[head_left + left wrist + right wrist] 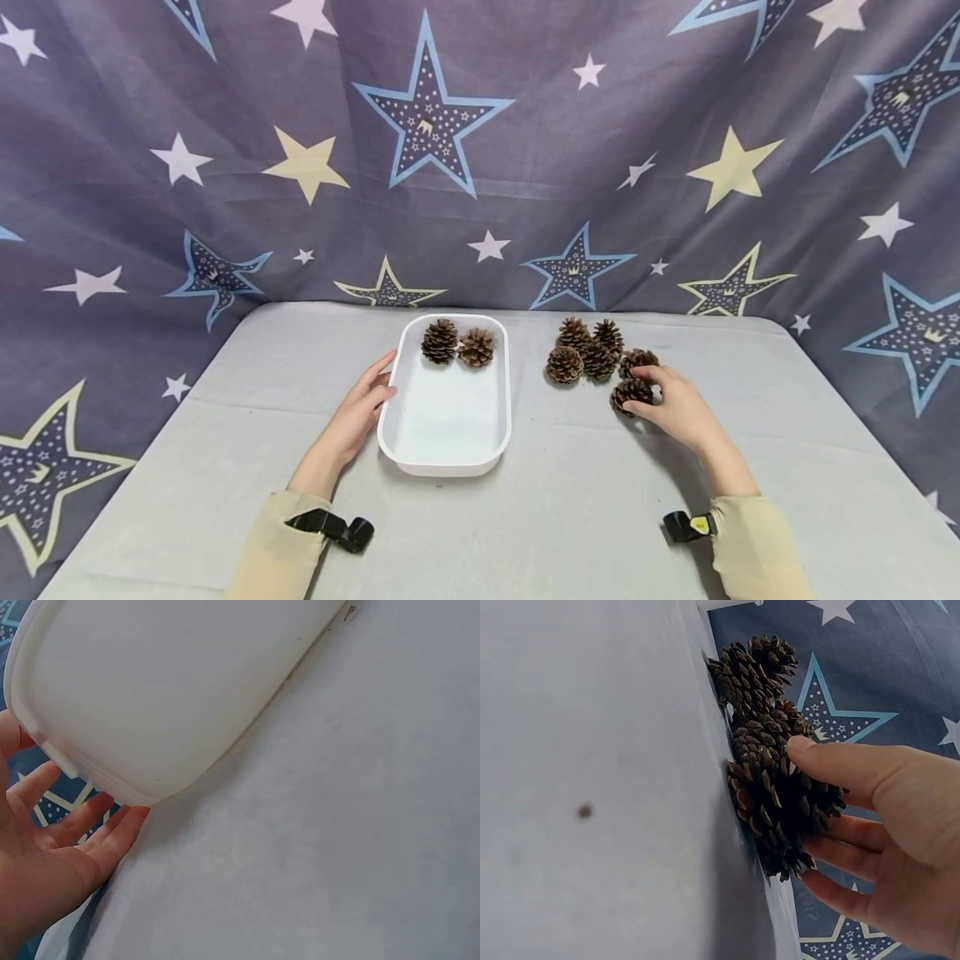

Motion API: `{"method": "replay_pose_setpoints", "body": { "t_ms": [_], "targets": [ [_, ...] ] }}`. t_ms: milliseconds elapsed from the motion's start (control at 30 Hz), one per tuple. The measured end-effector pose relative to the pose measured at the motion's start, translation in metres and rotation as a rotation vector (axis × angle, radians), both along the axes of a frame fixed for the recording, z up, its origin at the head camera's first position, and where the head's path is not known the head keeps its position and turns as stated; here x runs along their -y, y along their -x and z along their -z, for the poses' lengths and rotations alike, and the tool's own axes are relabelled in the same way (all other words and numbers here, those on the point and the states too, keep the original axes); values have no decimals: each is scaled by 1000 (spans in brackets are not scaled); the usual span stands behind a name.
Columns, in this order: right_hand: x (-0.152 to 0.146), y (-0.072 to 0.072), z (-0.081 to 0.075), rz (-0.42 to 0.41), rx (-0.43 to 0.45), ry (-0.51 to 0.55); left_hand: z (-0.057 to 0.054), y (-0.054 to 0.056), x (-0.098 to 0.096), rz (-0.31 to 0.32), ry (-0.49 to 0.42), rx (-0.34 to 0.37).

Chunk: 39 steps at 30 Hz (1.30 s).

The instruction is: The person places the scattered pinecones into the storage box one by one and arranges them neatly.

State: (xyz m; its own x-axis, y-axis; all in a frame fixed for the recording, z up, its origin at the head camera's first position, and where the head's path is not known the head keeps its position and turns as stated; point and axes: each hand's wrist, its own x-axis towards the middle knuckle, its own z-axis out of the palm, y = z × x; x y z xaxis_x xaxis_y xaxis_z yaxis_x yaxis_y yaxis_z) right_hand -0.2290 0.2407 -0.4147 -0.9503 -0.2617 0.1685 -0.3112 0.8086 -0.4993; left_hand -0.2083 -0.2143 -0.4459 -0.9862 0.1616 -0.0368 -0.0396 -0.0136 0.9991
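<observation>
A white rectangular tray (450, 425) lies on the table, with two brown pine cones (439, 342) near its far end. My left hand (363, 404) is at the tray's left side, its fingertips touching the outer wall. In the left wrist view those fingers (112, 840) stretch along the wall below the rim. To the right, my right hand (678, 408) has thumb and fingers around the nearest pine cone (632, 396) of a group. The right wrist view shows the thumb (817, 754) against the pine cone (769, 810), with other fingertips partly hidden behind it.
Several more pine cones (598, 360) sit close together behind and left of the right hand. A grey cloth covers the table (570, 500). Behind the far edge hangs a dark star-patterned curtain (487, 200). Each wrist wears a small black camera (358, 534).
</observation>
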Motion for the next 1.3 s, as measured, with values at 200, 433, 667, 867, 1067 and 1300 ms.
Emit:
{"method": "replay_pose_setpoints", "body": {
  "t_ms": [200,433,667,867,1067,1300],
  "targets": [
    [-1,1,2,-3,16,-13,1,0,0,-5,2,2],
    [-2,1,4,-2,35,-8,0,0,1,-2,12,1],
    [-1,1,3,-13,43,-10,-2,0,0,-3,20,-12],
    [0,1,2,-10,44,-13,-2,-1,0,-5,19,-3],
    [-1,0,2,-1,45,-24,-1,-1,-1,-8,15,-7],
    [0,-2,1,5,39,-18,-1,0,0,-2,17,-11]
  ]
}}
